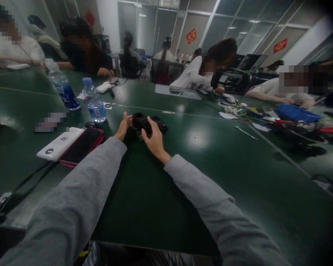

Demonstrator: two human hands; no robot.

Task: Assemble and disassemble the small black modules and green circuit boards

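A small black boxy device point(140, 121) is between my hands, just above the green table; its exact kind is too dark to make out. My right hand point(154, 140) grips its right side, thumb toward me and fingers over the far edge. On the other side, my left hand point(123, 127) holds the device's left edge with its fingertips, its thumb raised. Part of the underside is in shadow. A second black device point(161, 124), with what look like keys or slots on top, lies on the table just beyond my right hand.
To the left lie a white power bank point(59, 144) and a red-cased phone point(82, 146). Behind them stand a water bottle point(96, 103) and a blue-labelled bottle point(62, 87). Tangled cables point(266, 116) and a blue item point(298, 112) cover the right. People sit around the green table point(211, 173).
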